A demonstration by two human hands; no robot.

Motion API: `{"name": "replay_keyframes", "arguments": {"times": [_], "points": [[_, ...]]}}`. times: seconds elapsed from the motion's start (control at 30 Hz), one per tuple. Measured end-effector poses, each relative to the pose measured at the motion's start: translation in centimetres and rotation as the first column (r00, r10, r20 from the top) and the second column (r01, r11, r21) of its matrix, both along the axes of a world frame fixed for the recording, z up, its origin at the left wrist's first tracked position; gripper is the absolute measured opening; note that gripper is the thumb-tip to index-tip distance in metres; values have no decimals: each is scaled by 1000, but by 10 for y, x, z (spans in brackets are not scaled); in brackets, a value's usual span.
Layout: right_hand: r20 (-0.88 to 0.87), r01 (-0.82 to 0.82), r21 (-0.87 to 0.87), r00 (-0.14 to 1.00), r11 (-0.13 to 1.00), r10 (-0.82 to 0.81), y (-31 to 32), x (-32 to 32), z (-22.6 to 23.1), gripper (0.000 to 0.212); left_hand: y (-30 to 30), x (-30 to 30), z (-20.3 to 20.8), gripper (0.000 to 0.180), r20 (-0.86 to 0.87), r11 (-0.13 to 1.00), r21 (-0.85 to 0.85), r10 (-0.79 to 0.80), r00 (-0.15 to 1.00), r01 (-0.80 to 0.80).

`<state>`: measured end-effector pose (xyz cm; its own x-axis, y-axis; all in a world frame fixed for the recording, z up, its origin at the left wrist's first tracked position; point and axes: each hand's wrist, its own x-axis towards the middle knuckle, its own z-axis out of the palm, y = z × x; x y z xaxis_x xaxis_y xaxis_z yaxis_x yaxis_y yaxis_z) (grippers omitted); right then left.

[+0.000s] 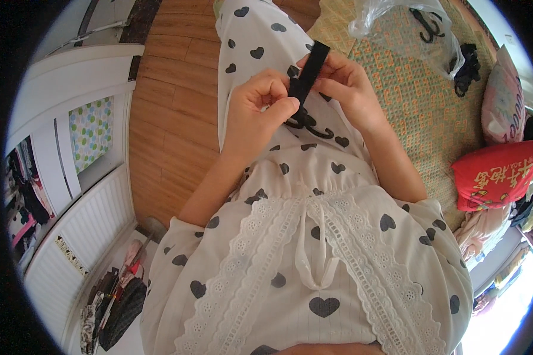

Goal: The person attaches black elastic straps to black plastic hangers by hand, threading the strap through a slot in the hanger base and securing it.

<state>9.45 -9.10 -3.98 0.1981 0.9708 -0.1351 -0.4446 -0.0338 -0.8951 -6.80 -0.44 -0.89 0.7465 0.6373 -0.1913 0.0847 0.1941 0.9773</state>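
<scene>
A flat black strip [309,73] is held slanting above my lap by both hands. My left hand [259,105] pinches its lower end between thumb and bent fingers. On the strip's other side, my right hand [348,89] has its fingers closed at the upper part, with some fingertips hidden behind it. Just below the strip, black curved hooks [318,131] show against the white dress with dark hearts [278,171]. Whether these hooks are joined to the strip, I cannot tell.
Right of my legs spreads a green-and-orange woven mat [420,136]. On it lie a clear plastic bag [391,29] with black hooks [426,25] and a black bundle [468,70]. A red cushion [497,176] and pink pillow [502,103] sit farther right. Wooden floor [160,118] and white furniture [71,201] are left.
</scene>
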Motion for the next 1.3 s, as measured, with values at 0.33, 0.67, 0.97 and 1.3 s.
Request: {"name": "replay_keyframes", "arguments": {"times": [0.33, 0.67, 0.97, 1.3], "points": [[297, -139, 247, 953, 959, 61, -6, 11, 12, 30, 32, 2, 16, 15, 58, 951, 122, -292, 955, 284], [654, 75, 471, 638, 879, -406, -10, -1, 39, 26, 33, 3, 21, 9, 41, 985, -23, 174, 984, -173], [666, -8, 730, 232, 683, -709, -4, -15, 14, 32, -4, 3, 28, 15, -28, 987, -135, 89, 996, -92], [623, 61, 731, 348, 679, -701, -12, -15, 7, 29, 3, 8, 25, 12, -6, 992, 12, 125, 992, -125]]}}
